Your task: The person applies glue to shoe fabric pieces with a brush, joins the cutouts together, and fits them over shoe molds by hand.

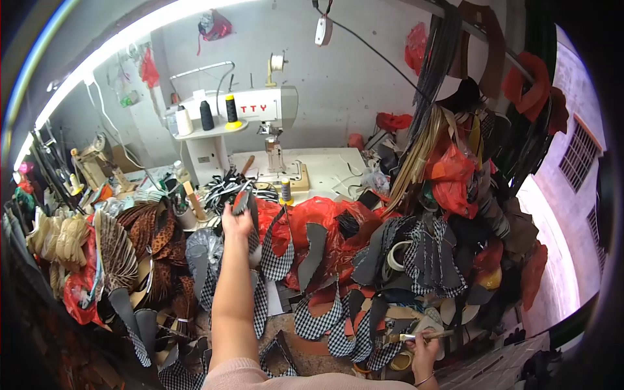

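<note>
My left hand [236, 223] reaches forward to the near edge of the sewing table, its fingers closed on a small dark piece with some red on it [242, 202]. What that piece is, I cannot make out. Low on the right, my right hand [426, 354] grips a paintbrush [408, 337], its bristles toward the left. Close to the brush hang black-and-white checked fabric pieces [341, 335] with grey backing. A checked strap-shaped piece [278, 263] lies over red plastic [325, 211], right of my left forearm.
A sewing machine [273, 107] marked TTY stands behind, with thread cones [207, 116] on its stand. Leopard-print pieces [153, 237] and cream bundles [68, 240] are heaped at left. Strips [419, 153] and red bags [452, 179] hang from a rail [484, 36] at right.
</note>
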Available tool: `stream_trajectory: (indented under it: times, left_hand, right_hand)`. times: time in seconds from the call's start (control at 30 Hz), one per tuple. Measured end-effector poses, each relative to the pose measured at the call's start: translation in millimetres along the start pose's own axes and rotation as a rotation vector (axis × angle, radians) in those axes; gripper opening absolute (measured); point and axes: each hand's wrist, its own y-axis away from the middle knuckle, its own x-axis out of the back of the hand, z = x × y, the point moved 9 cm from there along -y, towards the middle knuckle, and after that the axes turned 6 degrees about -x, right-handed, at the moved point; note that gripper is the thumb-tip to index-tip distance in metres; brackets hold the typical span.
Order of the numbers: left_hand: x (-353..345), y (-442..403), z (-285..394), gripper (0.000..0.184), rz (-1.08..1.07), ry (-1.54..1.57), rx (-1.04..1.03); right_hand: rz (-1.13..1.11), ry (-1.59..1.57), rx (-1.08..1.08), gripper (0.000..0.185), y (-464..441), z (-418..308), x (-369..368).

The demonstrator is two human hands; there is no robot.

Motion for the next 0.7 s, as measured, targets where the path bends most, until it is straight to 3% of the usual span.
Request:
stream_trajectory:
  times: [0.03, 0.1, 0.2, 0.27, 0.33, 0.4, 0.47, 0.53, 0.63, 0.7]
  left_hand:
    - [-6.2, -16.0, -4.1, 0.04, -0.015, 0.027, -0.013]
    - [44.5, -103.6, -19.8, 0.044, -0.044, -0.029, 0.108]
    - [46.3, -31.0, -3.8, 0.042, 0.073, -0.376, -0.237]
    - [57.2, 26.0, -6.4, 0.036, -0.184, -0.478, -0.174]
    - [87.5, 114.5, -6.6, 0.024, -0.316, -0.492, 0.034]
    - [154.7, 189.2, 7.2, 0.02, -0.265, -0.574, 0.213]
    - [198.0, 273.0, 34.4, 0.019, -0.02, -0.741, 0.235]
    - [242.3, 328.3, 58.0, 0.021, 0.046, -0.818, 0.227]
    - [297.2, 367.5, 70.4, 0.029, 0.191, -1.216, 0.116]
    - [336.2, 357.8, 62.2, 0.033, 0.26, -1.239, 0.189]
  right_hand:
    - [0.007, 0.024, -0.015, 0.013, -1.1, 1.7, -1.4]
    - [0.018, 0.041, -0.015, 0.013, 6.6, -6.0, -6.9]
    - [-0.023, 0.071, 0.011, 0.013, 9.4, -6.3, -11.4]
    - [-0.04, 0.08, -0.006, 0.012, 9.3, -3.1, -9.9]
    - [-0.029, 0.036, -0.008, 0.012, 12.7, -2.6, -6.4]
    - [-0.025, 0.001, 0.001, 0.013, 16.8, -4.6, -4.2]
    - [-0.057, 0.009, -0.009, 0.011, 18.4, 2.6, 3.1]
    - [-0.091, 0.003, -0.03, 0.01, 16.8, 17.6, 10.2]
    - [-0.218, 0.019, -0.047, 0.011, 20.1, 35.3, 13.5]
    - [-0.249, 0.036, -0.04, 0.011, 23.1, 39.9, 18.8]
